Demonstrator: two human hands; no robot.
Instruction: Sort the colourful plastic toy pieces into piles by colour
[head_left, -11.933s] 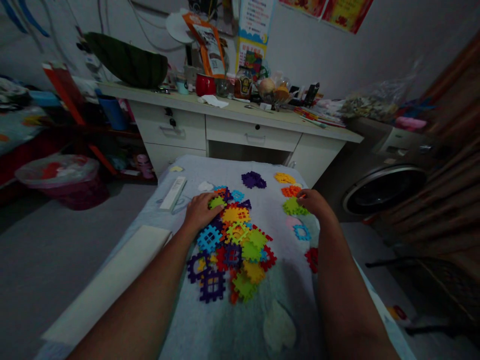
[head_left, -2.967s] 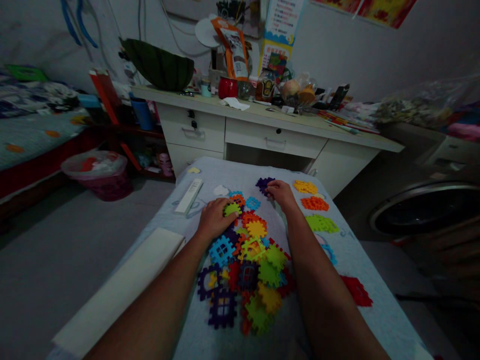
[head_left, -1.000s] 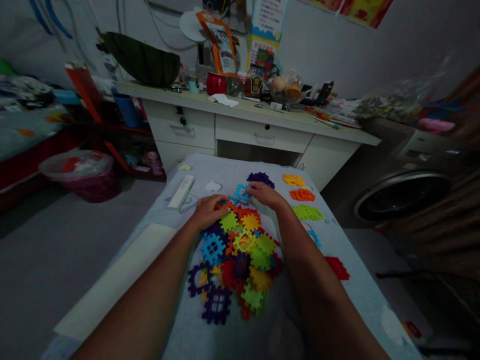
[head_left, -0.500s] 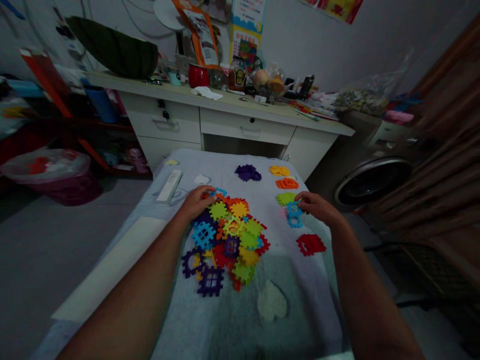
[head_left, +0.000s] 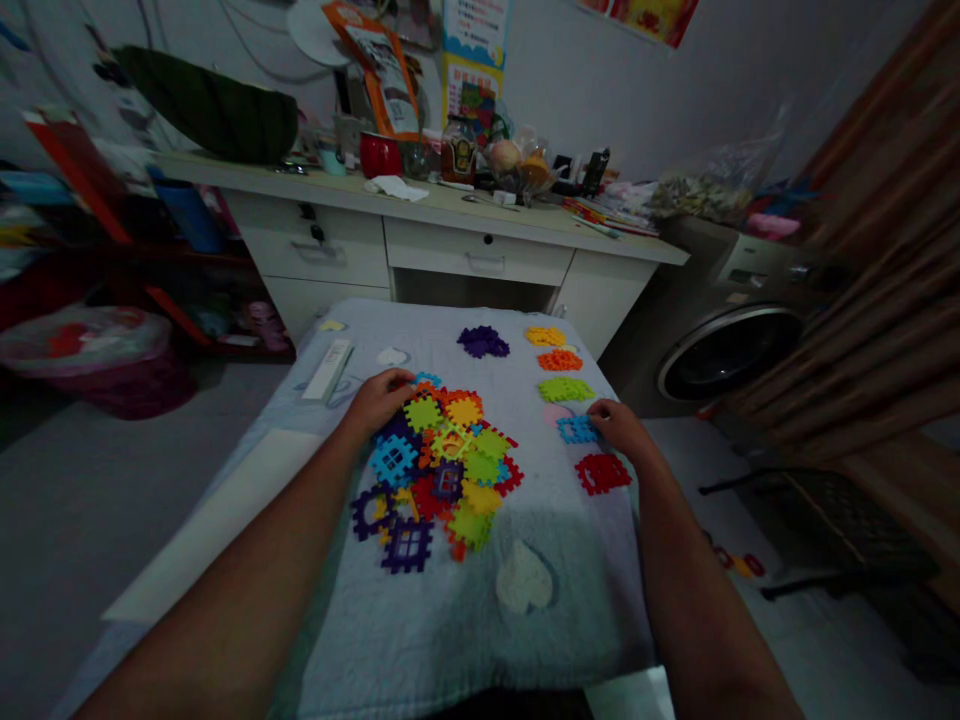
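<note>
My remote feed came through dim and cool, darkening toward the corners. A broad soft shadow lay over the near cloth [head_left: 442,630], a thin gleam rimmed the washer door [head_left: 731,355], wide-angle stretch slanted the curtain [head_left: 870,200], and I found the poster's [head_left: 474,40] fine lettering blurred.

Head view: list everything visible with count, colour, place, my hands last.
Toy heap: one, multicoloured, mid-cloth
Sorted piles: six, purple beyond heap; yellow, orange, green, blue, red right
Cloth: one, bluish, under toys
Narrow box: one, white, cloth's left
Slab: one, white, near left
Desk: one, white, behind
Melon shape: one, green, desk's left
Pot: one, red, on desk
Pouch: one, orange, above desk
Small clutter: uncountable, mixed, on desk
Washer: one, grey, right
Bin: one, pink, left floor
Left hand: one, bare, heap's left
Right hand: one, bare, at blue pile
</note>
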